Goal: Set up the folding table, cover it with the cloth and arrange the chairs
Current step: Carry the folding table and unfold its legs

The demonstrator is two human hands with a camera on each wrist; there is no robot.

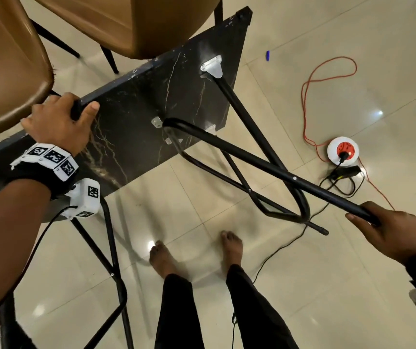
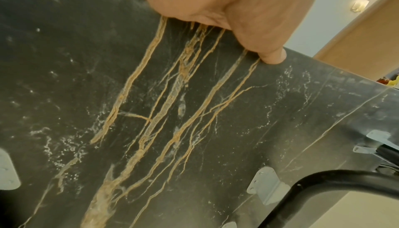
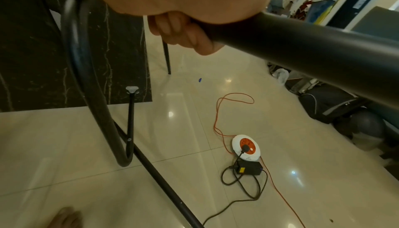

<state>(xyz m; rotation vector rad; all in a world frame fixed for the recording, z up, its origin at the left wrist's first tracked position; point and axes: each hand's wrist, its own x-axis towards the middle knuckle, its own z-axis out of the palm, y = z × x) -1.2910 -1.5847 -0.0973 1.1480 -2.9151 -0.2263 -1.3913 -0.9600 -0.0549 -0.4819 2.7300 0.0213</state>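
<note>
**Two hands on a tilted folding table**

Two bare hands hold a black folding table (image 1: 136,114) that stands tipped on edge, its marbled underside facing the person. The left hand (image 1: 58,122) grips the top edge of the tabletop: fingers curled over the far side, thumb (image 2: 270,55) pressed flat against the near face. The right hand (image 1: 393,230) wraps around a black tubular leg (image 1: 264,162), which swings out from the underside toward the person; its fingers (image 3: 185,33) are curled close together round the tube. A second leg frame (image 1: 252,127) crosses behind the first, hinged at a pale bracket (image 1: 212,66). Another leg loop (image 1: 116,280) hangs below the left wrist.

Two brown chairs (image 1: 5,71) stand just behind the table, one touching or nearly touching its top edge. The person's bare feet (image 1: 232,248) stand on a glossy cream tile floor (image 1: 302,298). To the right lie a round white extension socket (image 1: 342,152) with an orange cord (image 1: 305,96), a black adapter (image 3: 248,168), and a small blue object (image 1: 267,55).
</note>
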